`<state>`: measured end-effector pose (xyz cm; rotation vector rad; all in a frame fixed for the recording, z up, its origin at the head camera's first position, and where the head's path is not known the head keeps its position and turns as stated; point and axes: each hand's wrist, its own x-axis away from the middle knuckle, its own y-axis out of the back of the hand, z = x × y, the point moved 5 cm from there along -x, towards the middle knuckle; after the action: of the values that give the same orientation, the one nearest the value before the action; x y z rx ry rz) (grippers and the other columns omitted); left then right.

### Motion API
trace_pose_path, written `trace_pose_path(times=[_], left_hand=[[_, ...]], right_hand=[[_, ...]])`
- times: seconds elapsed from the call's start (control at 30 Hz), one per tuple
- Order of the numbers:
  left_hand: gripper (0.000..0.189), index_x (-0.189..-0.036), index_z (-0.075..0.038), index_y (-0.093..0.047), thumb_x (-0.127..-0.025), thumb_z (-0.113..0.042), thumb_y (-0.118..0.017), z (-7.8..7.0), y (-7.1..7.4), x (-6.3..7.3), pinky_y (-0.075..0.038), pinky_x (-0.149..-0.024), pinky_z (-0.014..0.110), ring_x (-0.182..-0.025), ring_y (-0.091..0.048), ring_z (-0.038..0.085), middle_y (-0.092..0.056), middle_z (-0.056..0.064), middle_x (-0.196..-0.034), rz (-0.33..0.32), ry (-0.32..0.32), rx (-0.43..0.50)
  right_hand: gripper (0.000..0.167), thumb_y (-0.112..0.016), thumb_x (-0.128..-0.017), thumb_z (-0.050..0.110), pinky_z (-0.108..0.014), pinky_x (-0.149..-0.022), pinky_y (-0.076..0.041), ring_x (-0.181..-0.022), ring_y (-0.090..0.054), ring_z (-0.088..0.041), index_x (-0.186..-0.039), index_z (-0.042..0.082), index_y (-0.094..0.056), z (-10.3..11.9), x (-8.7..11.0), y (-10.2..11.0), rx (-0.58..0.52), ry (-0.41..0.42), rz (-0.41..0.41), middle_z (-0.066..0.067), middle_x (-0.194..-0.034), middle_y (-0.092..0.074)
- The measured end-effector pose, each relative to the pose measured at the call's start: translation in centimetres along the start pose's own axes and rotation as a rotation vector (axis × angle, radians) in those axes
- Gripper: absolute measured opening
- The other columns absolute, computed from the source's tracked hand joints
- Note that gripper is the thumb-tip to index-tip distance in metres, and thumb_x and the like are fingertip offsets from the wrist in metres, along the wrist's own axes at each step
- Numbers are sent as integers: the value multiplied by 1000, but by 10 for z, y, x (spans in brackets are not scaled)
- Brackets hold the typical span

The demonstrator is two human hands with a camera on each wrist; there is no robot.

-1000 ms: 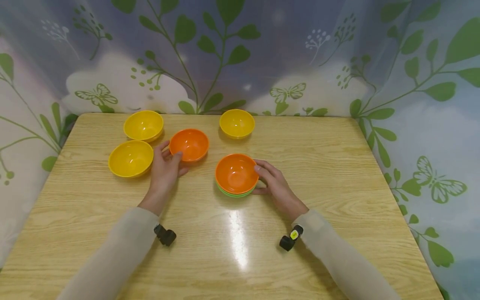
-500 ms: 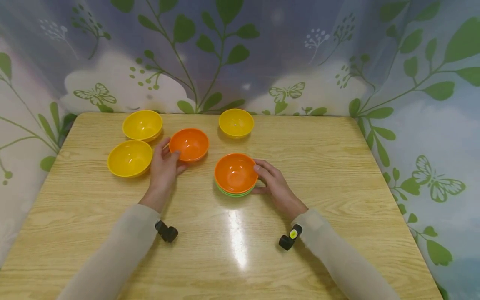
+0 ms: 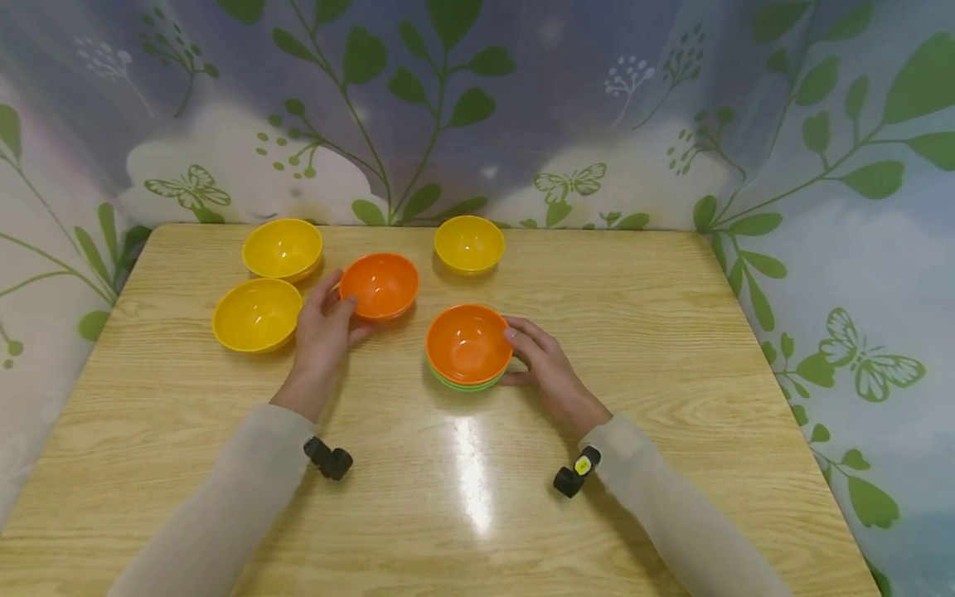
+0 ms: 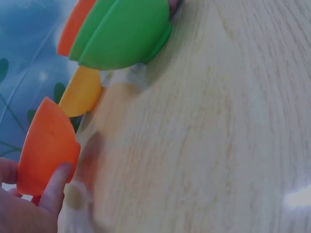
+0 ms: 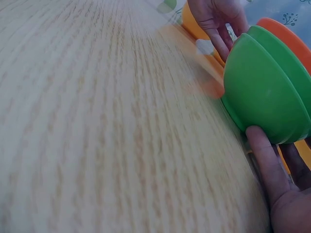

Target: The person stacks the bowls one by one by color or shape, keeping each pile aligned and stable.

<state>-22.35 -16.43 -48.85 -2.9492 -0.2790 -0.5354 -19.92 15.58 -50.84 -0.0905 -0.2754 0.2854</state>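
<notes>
My left hand (image 3: 321, 344) grips a single orange bowl (image 3: 382, 286) by its left side, thumb at the near rim. The left wrist view shows that orange bowl (image 4: 44, 150) with a finger under its side and a shadow on the table beside it. Slightly nearer and to the right, my right hand (image 3: 550, 365) holds the right side of a bowl stack. An orange bowl (image 3: 470, 344) tops this stack, nested in two green bowls (image 5: 267, 87). In the right wrist view, fingers (image 5: 266, 162) touch the lower green bowl near its foot.
Two yellow bowls (image 3: 258, 315) stand close together left of my left hand. Another yellow bowl (image 3: 469, 245) is at the table's back edge, behind the stack. Patterned cloth (image 3: 634, 99) hangs behind the wooden table (image 3: 671, 332) and along its sides.
The single orange bowl in my left hand has shifted slightly right and away from me. My right hand and the stack stay nearly still.
</notes>
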Motion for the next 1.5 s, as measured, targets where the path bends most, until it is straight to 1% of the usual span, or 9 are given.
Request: trace_pose_path(times=[0.13, 0.37, 0.5, 0.73, 1.0, 1.17, 1.37, 1.5], left_hand=[[63, -174, -30, -28, -116, -16, -49, -6, -1, 3, -65, -96, 22, -141, -53, 21, -33, 8, -172, 23, -8, -17], [62, -173, -28, -31, -116, -15, -50, -15, -5, 9, -66, -95, 24, -135, -56, 21, -35, 11, -171, 48, -40, -55], [61, -173, -28, -32, -116, -16, -50, -19, -7, 12, -65, -96, 25, -135, -57, 23, -36, 11, -171, 60, -49, -80], [60, -173, -25, -33, -116, -15, -51, -27, -12, 17, -66, -97, 30, -137, -58, 27, -39, 12, -170, 95, -65, -94], [59, -172, -26, -36, -116, -19, -53, -35, -16, 23, -66, -96, 30, -140, -59, 28, -42, 9, -170, 127, -87, -152], [57, -171, -26, -39, -116, -21, -54, -41, -19, 27, -67, -94, 29, -142, -57, 28, -43, 10, -169, 146, -91, -159], [55, -169, -21, -43, -115, -20, -55, -46, -22, 29, -68, -91, 30, -136, -58, 27, -48, 14, -163, 158, -110, -163], [55, -168, -20, -44, -115, -19, -56, -48, -24, 30, -68, -91, 31, -134, -59, 25, -49, 13, -162, 173, -112, -167]], right_hand=[[52, -54, -114, 35, -40, -86, -71, -137, -60, -28, -158, 7, -54, 0, 0, 0, -5, 1, 0, -13, -161, -53], [52, -54, -114, 34, -40, -86, -71, -132, -64, -23, -158, 6, -53, 0, 0, -1, -19, 9, 9, -14, -160, -54], [52, -54, -114, 34, -39, -86, -71, -131, -65, -22, -158, 6, -53, -1, 0, -1, -25, 9, 13, -14, -159, -54], [53, -54, -114, 35, -39, -86, -71, -131, -65, -21, -158, 6, -52, 0, 1, -1, -22, 9, 13, -14, -160, -54], [52, -54, -115, 35, -38, -87, -71, -133, -64, -22, -159, 6, -52, -1, 0, -1, -17, 10, 17, -13, -161, -53], [52, -54, -114, 34, -39, -86, -71, -132, -64, -22, -158, 6, -53, -1, -1, -1, -22, 13, 12, -13, -161, -53], [52, -54, -114, 33, -38, -84, -72, -128, -65, -20, -158, 5, -53, -1, 0, -1, -30, 8, 1, -14, -160, -53], [51, -54, -114, 32, -38, -83, -72, -127, -66, -19, -158, 5, -53, -1, 0, -1, -36, 6, -4, -13, -159, -54]])
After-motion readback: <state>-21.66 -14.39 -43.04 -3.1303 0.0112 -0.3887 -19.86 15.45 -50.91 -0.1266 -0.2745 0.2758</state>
